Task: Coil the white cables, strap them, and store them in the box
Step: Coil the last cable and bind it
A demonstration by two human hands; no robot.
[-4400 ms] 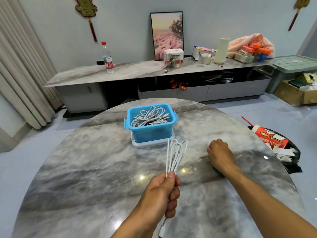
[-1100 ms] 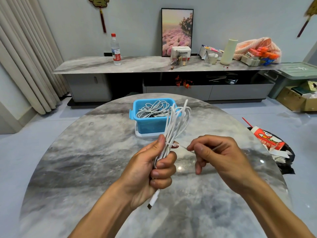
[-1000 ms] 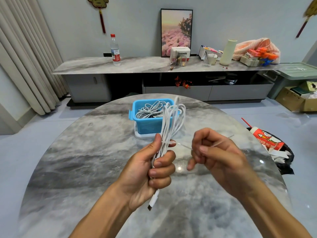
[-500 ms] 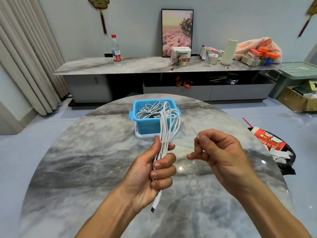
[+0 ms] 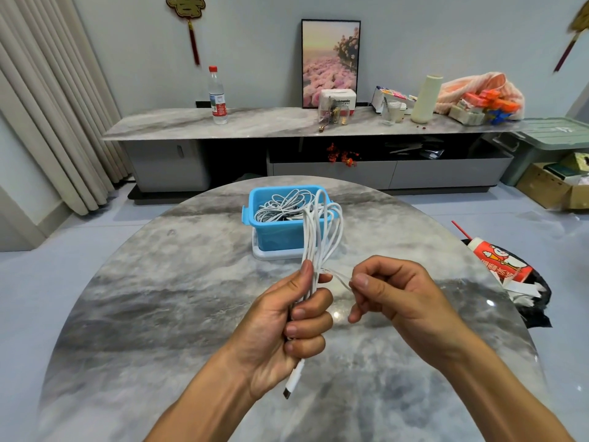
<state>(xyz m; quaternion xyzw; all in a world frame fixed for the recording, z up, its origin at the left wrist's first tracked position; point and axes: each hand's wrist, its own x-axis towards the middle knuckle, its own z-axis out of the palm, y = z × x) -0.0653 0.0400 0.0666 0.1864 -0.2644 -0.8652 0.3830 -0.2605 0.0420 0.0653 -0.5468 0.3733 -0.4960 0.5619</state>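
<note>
Left hand [image 5: 287, 327] grips the coiled cable [image 5: 318, 237] tight – right hand [image 5: 395, 295] pinches a thin tie [image 5: 339, 277] (faint, hard to see)

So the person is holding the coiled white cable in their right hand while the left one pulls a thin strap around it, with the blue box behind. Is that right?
Not quite: the hands are swapped. In the head view the left hand grips the coiled white cable, and the right hand pinches the thin strap running to it. The blue box does stand behind on the table.
</note>
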